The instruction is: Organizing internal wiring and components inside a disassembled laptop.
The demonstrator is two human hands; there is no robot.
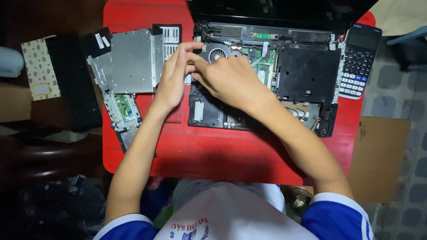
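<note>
Head view, looking straight down at a red tabletop (pixel 222 155). I see both hands meeting over the upper-left part of an opened laptop base (pixel 262 84), just beside its round cooling fan (pixel 217 54).

Left hand (pixel 171 78): fingers held straight and close together, tips up near the fan; thumb toward the right hand. It looks to pinch something small w/ the right hand, but I cannot tell what, or whether anything is gripped at all: the item is hidden btw the fingertips.

Right hand (pixel 229 80): crosses over the laptop base from the right, knuckles up, fingers curled in toward the left hand's tips. Grip contents likewise not visible.

Laptop base: lies at centre-right of the tabletop, keyboard deck off, internals exposed. Green circuit board (pixel 265 66) right of the fan; large black recess (pixel 307 73) further right; loose wires (pixel 302 111) at lower right. Dark screen (pixel 275 11) stands open at the far edge.

Left of the hands: a grey metal plate assy (pixel 131 62) lies flat, w/ a small green board (pixel 125 108) on the strip below it. A black keyboard (pixel 73 82) lies further left, off the red surface, beside a dotted cream card (pixel 38 66).

Right edge: dark calculator (pixel 359 60), touching the laptop base's side. Brown cardboard (pixel 378 155) on the floor, right.
</note>
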